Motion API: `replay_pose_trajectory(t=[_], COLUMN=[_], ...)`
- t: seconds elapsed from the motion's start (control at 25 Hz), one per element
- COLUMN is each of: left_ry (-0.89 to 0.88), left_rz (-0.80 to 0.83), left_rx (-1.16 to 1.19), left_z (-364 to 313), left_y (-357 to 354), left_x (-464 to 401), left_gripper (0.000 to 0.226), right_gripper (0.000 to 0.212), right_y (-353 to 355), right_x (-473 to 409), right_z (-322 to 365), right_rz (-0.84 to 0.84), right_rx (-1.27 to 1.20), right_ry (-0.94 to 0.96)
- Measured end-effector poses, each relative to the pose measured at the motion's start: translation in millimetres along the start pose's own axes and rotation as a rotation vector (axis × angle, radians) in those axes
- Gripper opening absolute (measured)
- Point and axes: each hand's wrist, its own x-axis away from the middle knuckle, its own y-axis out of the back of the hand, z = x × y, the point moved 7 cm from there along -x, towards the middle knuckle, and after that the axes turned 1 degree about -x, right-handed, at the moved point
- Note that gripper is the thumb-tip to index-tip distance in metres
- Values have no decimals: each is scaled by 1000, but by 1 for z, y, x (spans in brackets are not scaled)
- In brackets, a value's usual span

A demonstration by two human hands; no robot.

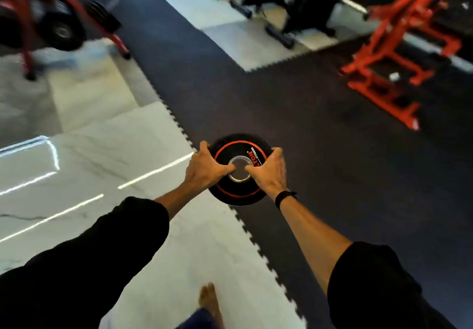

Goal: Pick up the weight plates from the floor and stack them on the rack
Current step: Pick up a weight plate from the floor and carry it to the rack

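Plate (240,170) above mats (320,149), rack (51,21) far-left

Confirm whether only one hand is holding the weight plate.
No: the left hand and the right hand both grip the weight plate, thumbs at its centre hole.

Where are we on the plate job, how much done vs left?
Done: the red rack at upper left already carries dark plates, count unclear in the blur. In hand: one black weight plate held off the floor by left hand and right hand, thumbs at its centre hole. Left: racking it; no other plates on the visible floor.
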Motion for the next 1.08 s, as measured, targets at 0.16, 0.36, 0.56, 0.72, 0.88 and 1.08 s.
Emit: replay_pose_trajectory(t=[0.16,0.36,0.56,0.72,0.88,1.08], left_ry=[-111,-272,-341,-413,-436,-396], left_rz=[-295,-634,-894,-994,-1037,-1067], left_rx=[-36,-62,-78,-131,-193,-247], left_z=[-40,-102,-138,-132,-107,-78], left_y=[156,343,477,555,627,716], left_x=[-53,-84,-111,-159,-222,-293], left_gripper=[86,80,78,88,96,83], right_gripper=[69,67,63,63,62,60], right_y=[-11,-5,-1,-35,-100,-178], right_x=[-44,-76,-90,-116,-157,-201], right_z=[169,372,530,614,692,792], right_rz=[-12,-39,-107,-120,-100,-39], right_rx=[-46,-134,-201,-261,-314,-358], right_ry=[357,697,935,1037,1117,1161])
